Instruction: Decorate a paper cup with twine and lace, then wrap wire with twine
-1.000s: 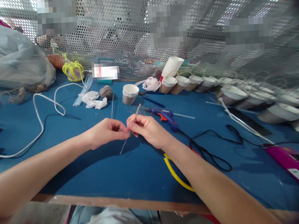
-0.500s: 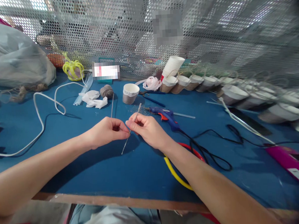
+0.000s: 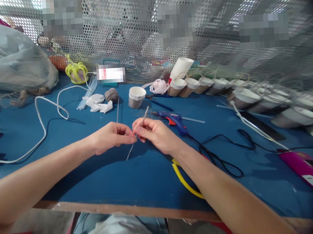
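My left hand [image 3: 111, 136] and my right hand [image 3: 153, 133] meet over the middle of the blue table [image 3: 139, 174]. The right hand pinches a thin grey stick [image 3: 143, 118] that slants from upper right to lower left. A taut grey string [image 3: 117, 110] runs from the pinched fingers of the left hand back to a ball of grey twine [image 3: 111, 95]. The fingertips of both hands almost touch at the stick.
A blue glue gun [image 3: 174, 120] with a black cord lies just right of my hands. A yellow hoop [image 3: 183, 180] shows under my right forearm. A twine-wrapped paper cup [image 3: 136, 97], a row of cups [image 3: 223, 88], a white cable [image 3: 41, 124] and glue sticks [image 3: 87, 94] lie behind.
The hands stay almost in place; the stick has turned slightly between the fingers of the right hand, and the right forearm has shifted a little over the hoop.
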`<control>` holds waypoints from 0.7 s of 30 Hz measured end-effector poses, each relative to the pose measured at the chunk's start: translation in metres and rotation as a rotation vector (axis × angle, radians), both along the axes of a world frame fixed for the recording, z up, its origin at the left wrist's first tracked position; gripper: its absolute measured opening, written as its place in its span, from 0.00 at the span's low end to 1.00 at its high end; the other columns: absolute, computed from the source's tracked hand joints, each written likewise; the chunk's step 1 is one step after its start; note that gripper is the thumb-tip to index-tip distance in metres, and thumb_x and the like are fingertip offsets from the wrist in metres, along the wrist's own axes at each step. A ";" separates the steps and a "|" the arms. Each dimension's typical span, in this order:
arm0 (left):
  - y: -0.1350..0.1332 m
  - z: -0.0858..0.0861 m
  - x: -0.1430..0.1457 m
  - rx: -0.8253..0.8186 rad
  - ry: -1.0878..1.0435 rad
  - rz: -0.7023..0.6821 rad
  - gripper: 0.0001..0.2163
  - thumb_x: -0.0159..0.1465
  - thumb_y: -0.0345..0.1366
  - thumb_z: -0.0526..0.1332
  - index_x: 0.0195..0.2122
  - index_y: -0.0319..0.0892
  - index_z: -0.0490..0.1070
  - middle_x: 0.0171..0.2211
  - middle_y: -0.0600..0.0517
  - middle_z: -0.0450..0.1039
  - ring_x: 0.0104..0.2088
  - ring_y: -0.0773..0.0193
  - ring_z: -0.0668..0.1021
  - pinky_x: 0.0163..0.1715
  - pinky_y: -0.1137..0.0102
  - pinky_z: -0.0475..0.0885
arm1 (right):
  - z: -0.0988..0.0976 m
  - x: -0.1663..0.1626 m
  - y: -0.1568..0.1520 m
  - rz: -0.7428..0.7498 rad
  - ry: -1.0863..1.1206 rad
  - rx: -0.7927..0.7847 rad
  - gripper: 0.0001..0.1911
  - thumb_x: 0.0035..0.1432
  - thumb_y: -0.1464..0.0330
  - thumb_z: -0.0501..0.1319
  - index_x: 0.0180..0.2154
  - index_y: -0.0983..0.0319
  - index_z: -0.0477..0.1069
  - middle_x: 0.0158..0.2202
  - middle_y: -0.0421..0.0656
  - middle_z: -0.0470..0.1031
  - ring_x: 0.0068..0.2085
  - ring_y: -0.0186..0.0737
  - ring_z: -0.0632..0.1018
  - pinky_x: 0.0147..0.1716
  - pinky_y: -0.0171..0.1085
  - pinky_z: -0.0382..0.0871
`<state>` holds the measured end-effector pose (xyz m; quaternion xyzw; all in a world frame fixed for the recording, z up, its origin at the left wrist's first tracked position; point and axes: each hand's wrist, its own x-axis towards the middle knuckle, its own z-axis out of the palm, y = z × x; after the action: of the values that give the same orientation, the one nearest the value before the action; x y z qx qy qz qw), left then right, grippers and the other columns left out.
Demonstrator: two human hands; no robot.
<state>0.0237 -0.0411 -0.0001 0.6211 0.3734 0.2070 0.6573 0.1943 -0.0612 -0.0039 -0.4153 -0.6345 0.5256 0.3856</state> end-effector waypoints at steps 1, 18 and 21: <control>0.000 0.000 0.000 0.004 0.001 0.003 0.08 0.49 0.37 0.63 0.22 0.37 0.69 0.18 0.59 0.62 0.18 0.76 0.60 0.19 0.75 0.51 | -0.001 0.001 0.000 -0.011 -0.013 0.013 0.13 0.52 0.59 0.60 0.26 0.63 0.64 0.25 0.37 0.64 0.22 0.28 0.63 0.23 0.33 0.58; -0.003 0.002 0.003 0.132 0.053 0.019 0.05 0.50 0.33 0.62 0.23 0.36 0.70 0.22 0.56 0.69 0.24 0.72 0.68 0.28 0.74 0.63 | 0.000 -0.003 -0.002 -0.139 -0.150 0.175 0.15 0.53 0.60 0.58 0.22 0.63 0.62 0.24 0.36 0.62 0.22 0.28 0.62 0.22 0.32 0.56; -0.003 0.002 0.004 0.130 0.057 0.023 0.04 0.50 0.33 0.62 0.22 0.37 0.70 0.22 0.56 0.70 0.24 0.71 0.69 0.28 0.73 0.63 | 0.000 -0.004 -0.002 -0.159 -0.175 0.200 0.16 0.53 0.60 0.58 0.21 0.63 0.62 0.24 0.37 0.62 0.22 0.29 0.62 0.23 0.33 0.56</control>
<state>0.0272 -0.0439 0.0022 0.6637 0.3851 0.2206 0.6021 0.1901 -0.0634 -0.0043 -0.4680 -0.6800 0.3895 0.4084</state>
